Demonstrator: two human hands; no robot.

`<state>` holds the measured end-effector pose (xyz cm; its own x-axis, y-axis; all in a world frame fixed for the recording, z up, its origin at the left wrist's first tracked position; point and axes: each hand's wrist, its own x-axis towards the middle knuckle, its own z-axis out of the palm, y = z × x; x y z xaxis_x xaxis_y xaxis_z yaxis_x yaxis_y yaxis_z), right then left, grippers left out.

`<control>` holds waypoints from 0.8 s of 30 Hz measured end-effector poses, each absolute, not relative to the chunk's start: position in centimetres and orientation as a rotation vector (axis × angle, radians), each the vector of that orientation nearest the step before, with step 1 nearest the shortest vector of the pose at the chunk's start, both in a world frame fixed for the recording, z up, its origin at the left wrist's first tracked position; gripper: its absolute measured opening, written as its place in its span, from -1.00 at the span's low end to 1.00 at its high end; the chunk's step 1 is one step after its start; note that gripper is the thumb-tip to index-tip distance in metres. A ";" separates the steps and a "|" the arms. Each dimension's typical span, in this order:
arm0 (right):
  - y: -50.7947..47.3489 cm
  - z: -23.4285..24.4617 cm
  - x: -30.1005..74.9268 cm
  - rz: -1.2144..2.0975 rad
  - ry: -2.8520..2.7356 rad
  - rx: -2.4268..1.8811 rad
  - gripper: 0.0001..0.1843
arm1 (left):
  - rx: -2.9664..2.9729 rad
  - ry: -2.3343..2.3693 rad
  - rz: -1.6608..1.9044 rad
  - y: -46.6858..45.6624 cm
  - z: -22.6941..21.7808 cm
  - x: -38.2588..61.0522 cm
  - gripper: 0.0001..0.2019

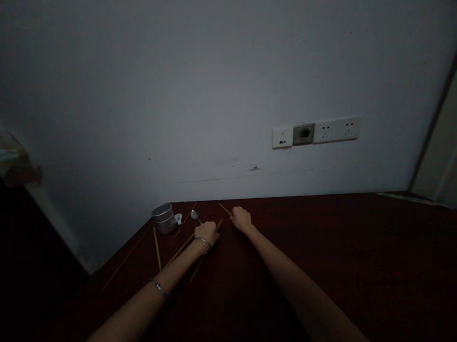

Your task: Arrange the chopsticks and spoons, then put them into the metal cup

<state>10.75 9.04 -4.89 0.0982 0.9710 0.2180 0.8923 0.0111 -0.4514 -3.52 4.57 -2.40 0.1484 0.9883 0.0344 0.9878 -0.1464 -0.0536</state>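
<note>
1. Closing around one thin stick (224, 209), the right hand (241, 218) has its fingers folded and its back turned up. The stick's end juts out past the thumb side, away from the body. The low, snug grip probably steadies so slim a thing.
2. The left hand (207, 233) is curled palm down, its fingertips hidden. A spoon (194, 214) lies just beyond it, bowl outward, and a crossing stick (197, 270) shows on both sides of the wrist; I cannot tell whether the hand grips either.
3. Left of that hand, slightly apart, a cup (164, 222) stands upright, perhaps set aside to leave working room. It is round, dull grey metal, ringed by ridges. A pale tab (179, 218) sits on its side nearer the hand.
4. Between cup and left hand lies a slanting stick (185, 219); a half-covered stick (181, 247) leads to the wrist. Left of the forearm are a short-looking stick (157, 247) and, farthest out, a long stick (121, 263). All are straight, tan and wood-like, loosely angled.
5. Under both hands, the table (334, 257) is dark red, apparently smooth; a shiny bracelet (203, 239) circles the left wrist.
</note>
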 end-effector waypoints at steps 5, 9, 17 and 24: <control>8.7 -4.5 11.9 0.355 -1.631 -1.817 -0.80 | -2.360 -2.032 -0.202 5.4 -2.0 -4.2 -0.76; 8.7 -3.5 14.0 0.543 -1.429 -1.679 -0.82 | -2.439 -2.099 -0.597 6.5 -0.1 -4.6 -0.81; 4.6 -2.8 17.4 0.891 -1.048 -1.318 -0.72 | -2.505 -2.238 -1.481 6.8 1.4 -2.2 -0.74; -1.5 -2.1 18.2 1.124 -0.759 -1.104 -0.84 | -2.690 -2.223 -2.082 4.9 -0.2 3.5 -0.75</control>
